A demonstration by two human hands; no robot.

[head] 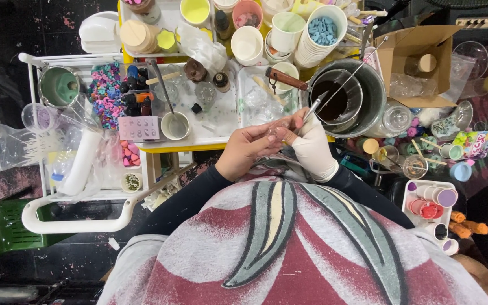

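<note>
A white tray (221, 121) carries a ladle (171, 121) and clear glass cups (205, 93); stacked paper cups (317, 39) stand behind; a cardboard box (419, 48) sits right; coloured beads (107, 93) lie left.

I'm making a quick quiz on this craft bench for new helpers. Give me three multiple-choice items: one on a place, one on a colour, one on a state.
1. Where is the metal pot with dark liquid?
A. Ahead of the right hand
B. On the floor at far left
C. On the person's lap

2. What colour are the pieces in the stacked white cups?
A. Red
B. Blue
C. Black

3. How is the right hand covered?
A. Bare
B. Black mitten
C. White glove

Answers: 1 A, the pot sits just beyond the right hand. 2 B, blue pieces fill the top cup. 3 C, a white glove covers it, while the left hand is bare.
</note>
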